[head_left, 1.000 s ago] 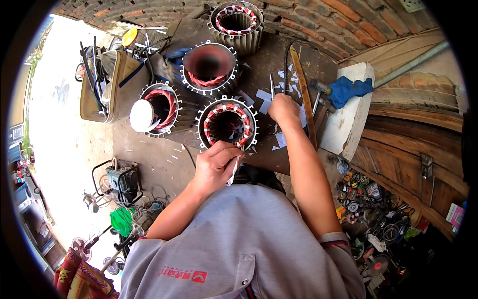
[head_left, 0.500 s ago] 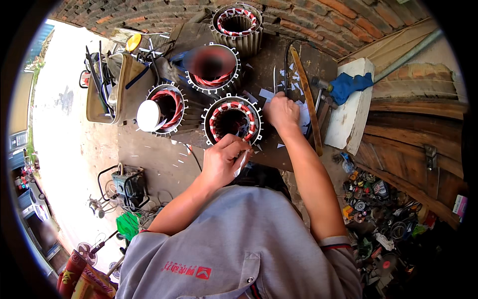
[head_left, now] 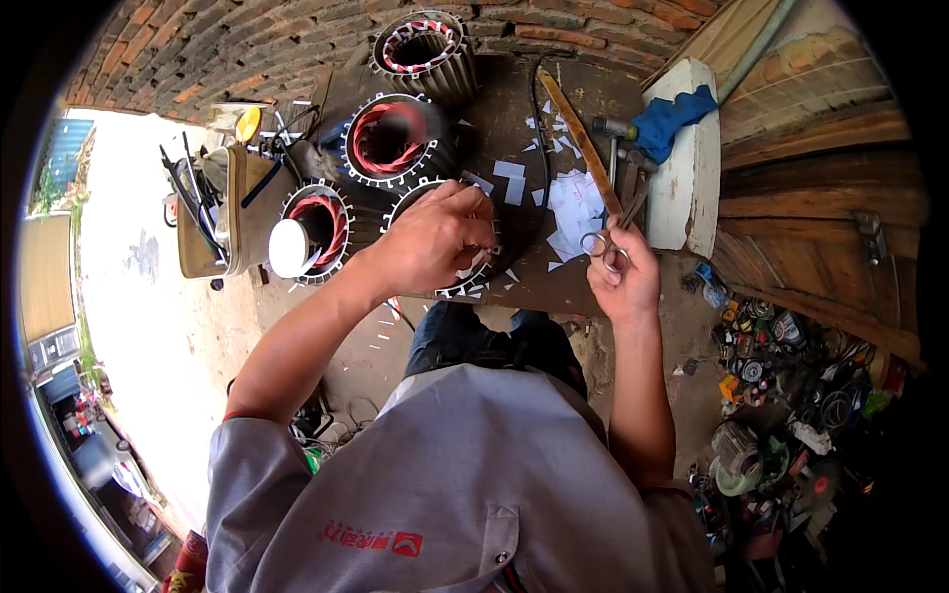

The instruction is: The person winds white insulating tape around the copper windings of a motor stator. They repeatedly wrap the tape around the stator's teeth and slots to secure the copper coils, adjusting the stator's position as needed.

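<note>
My left hand (head_left: 432,240) rests on the rim of the nearest motor stator (head_left: 473,284), a ribbed metal ring with red and white windings. The fingers are pinched together over its bore; whether they hold a paper strip I cannot tell. My right hand (head_left: 623,280) is raised near the table's front edge and grips a pair of metal scissors (head_left: 605,243), blades pointing away from me. White paper scraps (head_left: 575,203) lie on the dark table (head_left: 514,119) between the two hands.
Three more stators stand on the table: one at the left (head_left: 318,225) with a white roll in it, one behind (head_left: 388,138), one at the back (head_left: 425,44). A wooden ruler (head_left: 578,138), hammer (head_left: 613,128), blue cloth (head_left: 672,111), toolbox (head_left: 213,208); parts litter the ground at right (head_left: 781,395).
My right hand has drawn back from the table's far side to the front edge, now holding scissors. My left hand has moved up onto the nearest stator's rim.
</note>
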`<action>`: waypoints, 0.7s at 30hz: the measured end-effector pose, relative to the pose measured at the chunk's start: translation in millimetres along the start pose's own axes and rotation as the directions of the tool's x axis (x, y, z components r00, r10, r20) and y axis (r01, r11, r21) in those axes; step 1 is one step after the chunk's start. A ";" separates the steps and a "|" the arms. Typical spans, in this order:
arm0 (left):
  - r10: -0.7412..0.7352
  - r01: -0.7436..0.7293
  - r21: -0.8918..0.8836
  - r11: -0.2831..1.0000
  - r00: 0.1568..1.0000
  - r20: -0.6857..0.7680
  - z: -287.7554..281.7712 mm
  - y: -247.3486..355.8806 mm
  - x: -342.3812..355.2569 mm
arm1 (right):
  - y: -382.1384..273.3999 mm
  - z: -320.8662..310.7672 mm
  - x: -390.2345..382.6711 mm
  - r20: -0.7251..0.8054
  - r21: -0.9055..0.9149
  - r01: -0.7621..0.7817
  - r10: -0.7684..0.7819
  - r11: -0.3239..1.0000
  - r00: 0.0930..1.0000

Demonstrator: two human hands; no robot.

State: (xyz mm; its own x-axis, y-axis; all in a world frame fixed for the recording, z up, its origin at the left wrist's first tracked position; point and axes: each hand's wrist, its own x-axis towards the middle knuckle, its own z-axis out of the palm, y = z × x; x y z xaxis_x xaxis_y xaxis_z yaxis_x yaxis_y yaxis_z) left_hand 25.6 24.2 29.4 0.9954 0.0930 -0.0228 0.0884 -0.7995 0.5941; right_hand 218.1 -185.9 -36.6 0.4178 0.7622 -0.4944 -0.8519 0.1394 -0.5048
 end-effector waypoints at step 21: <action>0.239 -0.026 -0.298 0.954 0.667 0.705 7.1 -33.5 92.0 | 221.5 142.1 -199.9 -0.492 -0.321 -0.116 -0.062 0.940 0.868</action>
State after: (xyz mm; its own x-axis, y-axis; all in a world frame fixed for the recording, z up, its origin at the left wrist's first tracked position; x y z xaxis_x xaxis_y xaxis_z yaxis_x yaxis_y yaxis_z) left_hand 114.6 55.2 1.7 0.7115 -0.5475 -0.4405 0.0471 -0.5884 0.8072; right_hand -99.1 -217.6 51.0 0.5708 0.3418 -0.7465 -0.7473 -0.1602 -0.6448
